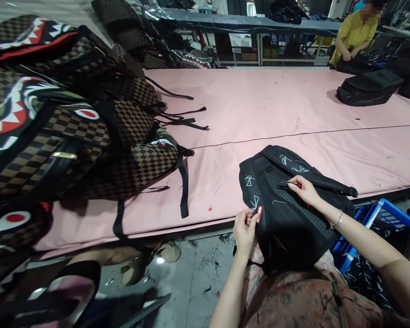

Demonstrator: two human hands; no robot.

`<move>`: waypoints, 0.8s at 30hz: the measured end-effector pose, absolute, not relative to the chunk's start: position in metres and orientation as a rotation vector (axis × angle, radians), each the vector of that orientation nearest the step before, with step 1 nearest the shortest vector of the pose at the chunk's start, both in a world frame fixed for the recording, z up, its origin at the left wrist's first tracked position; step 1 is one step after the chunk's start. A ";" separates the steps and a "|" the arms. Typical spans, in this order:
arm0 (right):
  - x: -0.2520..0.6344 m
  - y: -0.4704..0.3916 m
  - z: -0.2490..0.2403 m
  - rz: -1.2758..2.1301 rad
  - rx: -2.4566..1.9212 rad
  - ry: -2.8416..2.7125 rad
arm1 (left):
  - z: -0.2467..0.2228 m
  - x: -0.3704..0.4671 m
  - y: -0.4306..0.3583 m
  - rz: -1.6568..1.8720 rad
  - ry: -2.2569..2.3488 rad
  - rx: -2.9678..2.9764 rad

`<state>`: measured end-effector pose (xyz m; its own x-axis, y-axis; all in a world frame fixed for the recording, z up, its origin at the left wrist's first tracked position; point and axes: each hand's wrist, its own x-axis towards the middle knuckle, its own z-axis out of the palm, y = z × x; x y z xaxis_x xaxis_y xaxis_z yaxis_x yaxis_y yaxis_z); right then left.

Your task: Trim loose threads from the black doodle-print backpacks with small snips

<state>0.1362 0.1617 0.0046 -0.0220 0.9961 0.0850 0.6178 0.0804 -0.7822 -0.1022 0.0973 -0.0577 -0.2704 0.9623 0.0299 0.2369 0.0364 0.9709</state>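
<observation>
A black backpack (pixel 287 228) with white line drawings on its straps rests half on the table's front edge and half on my lap, its padded back panel up. My left hand (pixel 245 230) is closed at its left edge, pinching a strap beside a small red and white tag (pixel 259 214). Above the mesh panel, my right hand (pixel 304 191) is closed round small thread snips (pixel 284 183), with dark, thin tips pointing left. Loose white thread lies on the panel near the tips.
Checkered backpacks (pixel 85 136) with shark-mouth prints are piled at the left, straps trailing over the pink table (pixel 225 105). A black bag (pixel 369 87) lies at the far right, near a person in yellow (pixel 357 34). Right of me stands a blue crate (pixel 396 214) with printed black items.
</observation>
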 end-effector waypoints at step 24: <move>0.152 0.085 -0.003 0.803 -1.651 -1.663 | -0.017 -0.162 0.058 1.936 1.833 0.780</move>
<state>0.1515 0.0855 -0.0031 0.0066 0.9996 0.0280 0.5996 0.0184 -0.8001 -0.1618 0.0582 -0.0171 -0.7818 0.6067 0.1437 0.1104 -0.0921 0.9896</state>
